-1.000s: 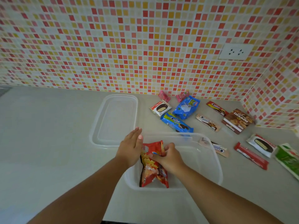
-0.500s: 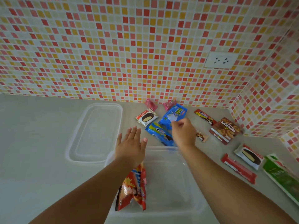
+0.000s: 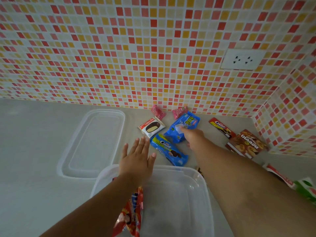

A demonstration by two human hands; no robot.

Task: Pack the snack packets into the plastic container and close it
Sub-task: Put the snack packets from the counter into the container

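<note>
While the plastic container [image 3: 193, 190] on the worktop [image 3: 34, 168] holds only a red packet [image 3: 131, 212], the task has barely begun; its lid [image 3: 92, 144] lies beside it. The right hand [image 3: 192, 135], nearer half a second ago, now grips the blue packet [image 3: 181, 128]; the left hand [image 3: 136, 158] hovers, fingers spread.

The grey table [image 3: 34, 134] holds a clear box [image 3: 196, 185] with its lid [image 3: 92, 144] lying beside it. Behind them lie two blue packets [image 3: 168, 152], a white pie packet [image 3: 151, 127], two pink sweets [image 3: 158, 112] and a brown box [image 3: 248, 144].
</note>
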